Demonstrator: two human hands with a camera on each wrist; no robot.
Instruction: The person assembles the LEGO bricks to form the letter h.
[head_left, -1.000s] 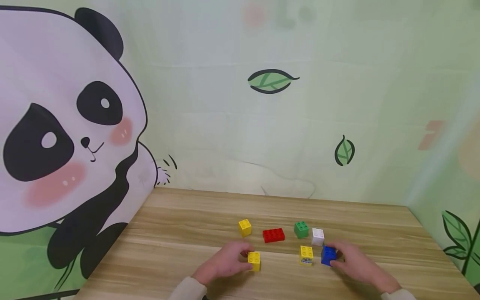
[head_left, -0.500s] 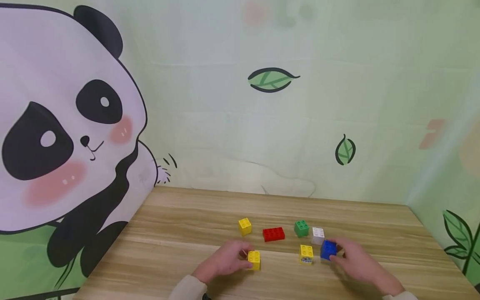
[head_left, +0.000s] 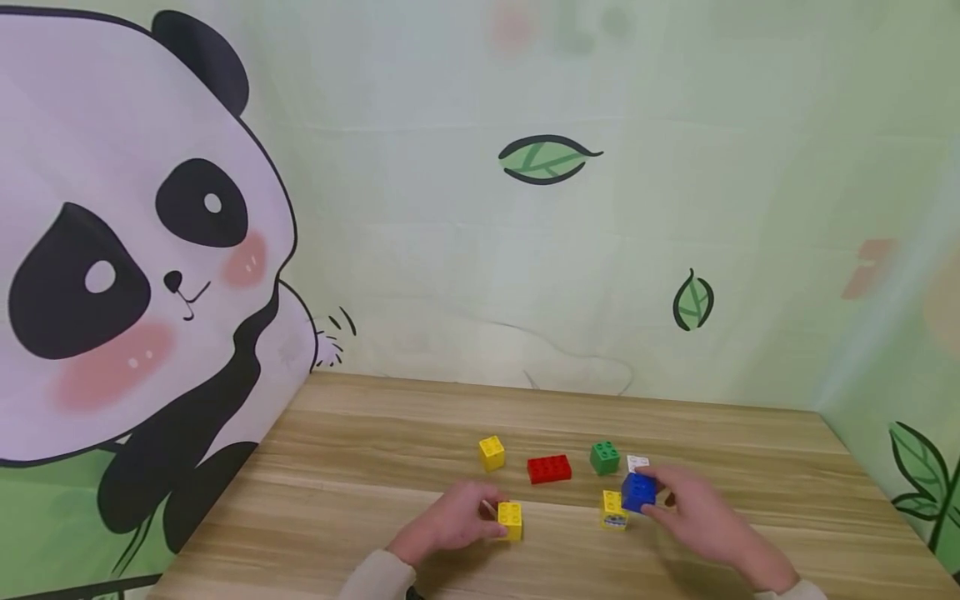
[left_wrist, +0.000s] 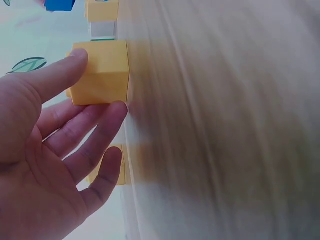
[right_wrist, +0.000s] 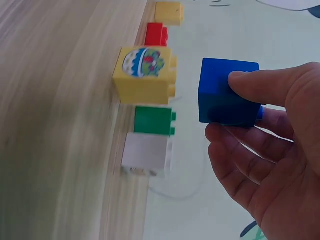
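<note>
Between thumb and fingers my right hand (head_left: 701, 517) pinches a blue toy brick (right_wrist: 227, 92), held up off the table. In the head view the brick overlaps the edge of a yellow printed brick (right_wrist: 142, 75) and hides part of a white brick (right_wrist: 145, 152). On the left, a plain yellow brick (left_wrist: 102, 72) stands on the table with its studs up, and my left hand (head_left: 457, 518) pinches it, thumb on one side and fingertips on the other.
Behind the hands lie another yellow brick (head_left: 492, 453), a red long brick (head_left: 549, 469) and a green brick (head_left: 604, 457) on the wooden table (head_left: 360, 450). A panda-printed backdrop (head_left: 450, 250) rises at the table's far edge.
The blue brick has been lifted from the table and carried left by my right hand, toward the printed yellow brick. My left hand and its brick have stayed in place.
</note>
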